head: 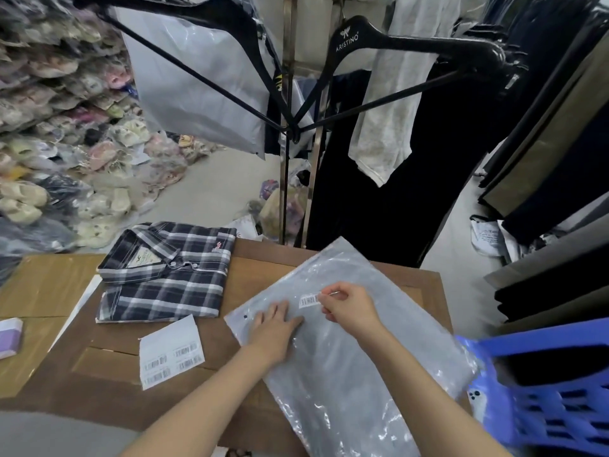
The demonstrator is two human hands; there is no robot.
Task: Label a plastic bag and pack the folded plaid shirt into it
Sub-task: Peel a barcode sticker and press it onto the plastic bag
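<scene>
At the far left edge, one small lilac and white block is seen on the flat brown cardboard surface that covers the work area. Further right, one folded plaid shirt in navy, grey and white is laid flat on the cardboard, collar toward the upper left, with a paper tag at the neck; it is outside any bag. Just below it, one white backing sheet of barcode stickers is laid; four printed stickers can be counted on it, the upper part being bare.

To the right of the sheet, one clear rectangular plastic bag is spread diagonally over the cardboard. Nothing can be made out inside it. The left hand is pressed flat on the bag near its punched corner, fingers extended and close together, gripping nothing. One white barcode sticker is positioned on the bag's upper face just beyond those fingertips. Its right end is pinched between thumb and forefinger of the right hand, the remaining fingers being curled.

At the far right, one blue slatted plastic crate is seen beside the bag; dark material is held in it, not identifiable. Above, two black coat hangers are hung on a rack.
</scene>
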